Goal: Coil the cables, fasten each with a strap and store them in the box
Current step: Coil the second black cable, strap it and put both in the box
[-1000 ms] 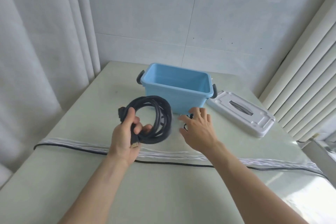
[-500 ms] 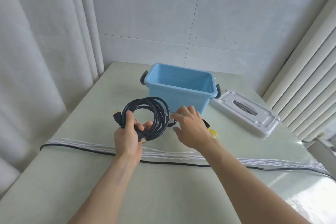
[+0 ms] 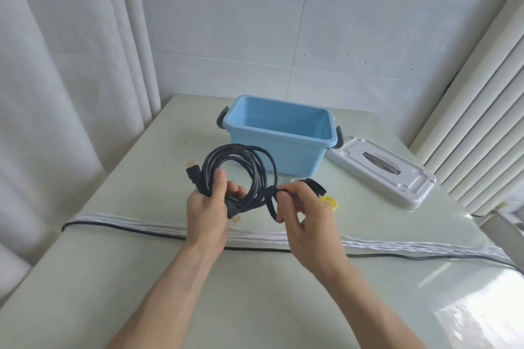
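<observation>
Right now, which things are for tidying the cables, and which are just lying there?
For the job:
- coiled black cable, gripped by left hand
- black strap, pinched by right hand
- open blue plastic box
- white box lid

Just lying there:
- yellow ring
- long black cord

You have 1 black cable [image 3: 249,170] wound into a loose coil, held upright above the table, both gold-tipped plugs at its left side. A black strap [image 3: 272,201] hangs against its right edge. The blue box [image 3: 276,137] stands open just behind.
</observation>
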Tool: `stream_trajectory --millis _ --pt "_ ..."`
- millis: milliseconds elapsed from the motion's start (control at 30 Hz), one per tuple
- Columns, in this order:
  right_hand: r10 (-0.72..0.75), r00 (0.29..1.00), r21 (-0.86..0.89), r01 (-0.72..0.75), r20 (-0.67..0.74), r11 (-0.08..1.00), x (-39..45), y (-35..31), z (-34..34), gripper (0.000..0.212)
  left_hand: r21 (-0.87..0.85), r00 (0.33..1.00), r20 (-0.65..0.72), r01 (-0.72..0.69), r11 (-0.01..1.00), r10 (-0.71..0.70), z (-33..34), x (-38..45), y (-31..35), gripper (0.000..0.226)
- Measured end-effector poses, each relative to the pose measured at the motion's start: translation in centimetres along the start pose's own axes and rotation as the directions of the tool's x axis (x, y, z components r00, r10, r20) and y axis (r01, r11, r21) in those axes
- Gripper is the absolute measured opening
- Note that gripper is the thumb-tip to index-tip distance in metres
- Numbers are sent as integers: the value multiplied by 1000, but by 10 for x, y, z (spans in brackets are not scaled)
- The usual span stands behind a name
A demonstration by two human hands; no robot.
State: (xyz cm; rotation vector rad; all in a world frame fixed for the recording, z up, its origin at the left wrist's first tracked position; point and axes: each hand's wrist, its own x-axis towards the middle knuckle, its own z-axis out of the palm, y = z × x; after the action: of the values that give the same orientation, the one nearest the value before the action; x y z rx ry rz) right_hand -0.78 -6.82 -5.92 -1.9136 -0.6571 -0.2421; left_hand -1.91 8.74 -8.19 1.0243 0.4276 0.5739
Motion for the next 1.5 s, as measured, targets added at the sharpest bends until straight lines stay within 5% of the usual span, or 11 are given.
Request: stream_trajectory --millis 167,267,433,600,700,833,1067,1233,1500 --pt "86 994 257 -67 -63 964 -10 2 5 19 -56 959 242 163 985 -144 9 -16 -5 28" --pt "105 987 255 -72 -118 964 -11 6 -2 16 -35 931 314 205 978 -184 10 -20 -7 30" --pt "32 989 228 1 -141 974 -8 18 -2 8 124 927 374 -16 992 -31 6 -19 -19 58" --pt "16 1000 199 -16 1 980 -6 23 -2 8 200 854 520 -105 974 -14 6 -23 -22 54" --pt "19 996 193 -35 84 981 -4 30 -6 11 233 861 509 -133 963 -4 7 -25 -22 34" --pt "29 995 391 -63 91 918 -1 32 -11 30 222 889 459 -120 968 5 8 -26 -21 29" --pt "263 965 612 -207 -3 764 3 29 -19 27 162 899 410 96 982 -155 11 -24 -12 6" --pt "189 981 450 -187 40 873 3 30 -17 38 190 862 466 124 974 -201 10 -25 -14 12" --pt "44 981 330 -105 188 938 -6 16 -17 33 295 823 553 -47 954 -130 9 -28 -17 19"
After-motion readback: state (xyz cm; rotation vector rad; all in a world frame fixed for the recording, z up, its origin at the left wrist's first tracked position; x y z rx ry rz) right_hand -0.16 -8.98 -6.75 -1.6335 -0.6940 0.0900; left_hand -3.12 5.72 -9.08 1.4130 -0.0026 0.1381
